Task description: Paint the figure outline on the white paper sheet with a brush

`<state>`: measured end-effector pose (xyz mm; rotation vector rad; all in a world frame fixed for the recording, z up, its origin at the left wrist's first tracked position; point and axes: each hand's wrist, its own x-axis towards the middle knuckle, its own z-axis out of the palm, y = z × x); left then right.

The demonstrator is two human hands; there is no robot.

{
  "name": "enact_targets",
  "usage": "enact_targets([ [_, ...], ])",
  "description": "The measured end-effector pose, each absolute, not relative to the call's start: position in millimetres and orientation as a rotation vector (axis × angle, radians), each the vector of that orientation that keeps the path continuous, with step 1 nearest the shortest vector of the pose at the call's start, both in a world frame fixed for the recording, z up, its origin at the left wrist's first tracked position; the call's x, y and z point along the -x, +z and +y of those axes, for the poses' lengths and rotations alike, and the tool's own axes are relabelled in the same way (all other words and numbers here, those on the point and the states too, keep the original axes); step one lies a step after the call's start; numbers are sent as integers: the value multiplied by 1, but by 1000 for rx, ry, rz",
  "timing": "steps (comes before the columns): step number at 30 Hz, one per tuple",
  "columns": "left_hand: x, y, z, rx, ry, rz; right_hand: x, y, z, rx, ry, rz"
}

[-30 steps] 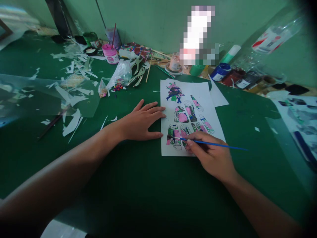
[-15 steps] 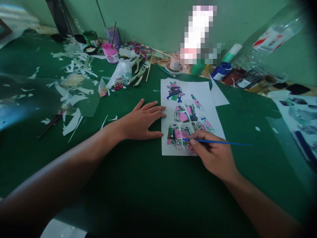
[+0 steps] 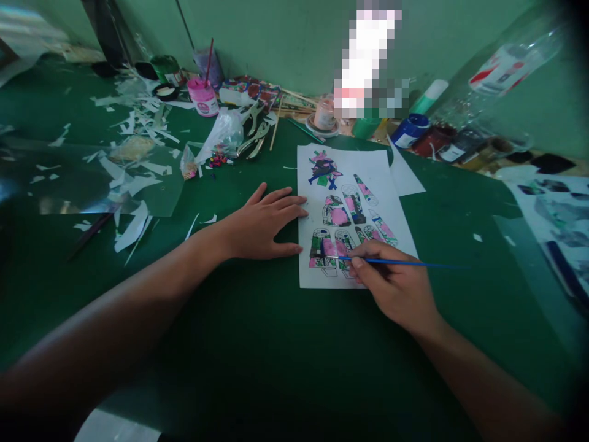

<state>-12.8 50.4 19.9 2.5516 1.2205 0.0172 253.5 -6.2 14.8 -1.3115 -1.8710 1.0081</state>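
Note:
A thin blue paintbrush (image 3: 391, 262) is pinched in my right hand (image 3: 396, 285), its handle pointing off to the right. The bristles touch a figure at the lower left of a white sheet of paper (image 3: 372, 162). Outlined shapes on the sheet are coloured pink, green, dark blue and black; a few small ones at the bottom are uncoloured. My left hand (image 3: 267, 227) lies flat on the green table with spread fingers, its fingertips at the sheet's left edge. Part of the drawing is hidden under my right hand.
Along the wall stand a pink paint jar (image 3: 203, 98), a blue paint jar (image 3: 411, 130) and a clear plastic bottle (image 3: 501, 73). White paper scraps (image 3: 133, 227) litter the left side near metal pliers (image 3: 254, 138) and a plastic bag (image 3: 229, 130). Another painted sheet (image 3: 552, 209) lies far right.
The view has shifted very slightly. The brush tip has moved a little to the left on the lower-left figure; my left hand stays in place.

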Motion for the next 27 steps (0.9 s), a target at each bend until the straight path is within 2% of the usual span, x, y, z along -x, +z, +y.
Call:
enact_targets([
  [6, 13, 21, 50, -2547, 22, 1220, -261, 11, -9, 1201, 1098, -1601],
  [14, 12, 21, 50, -2549, 18, 1228, -260, 18, -8, 1225, 985, -1649],
  [27, 12, 19, 49, -2569, 35, 1223, -249, 11, -4, 1277, 976, -1830],
])
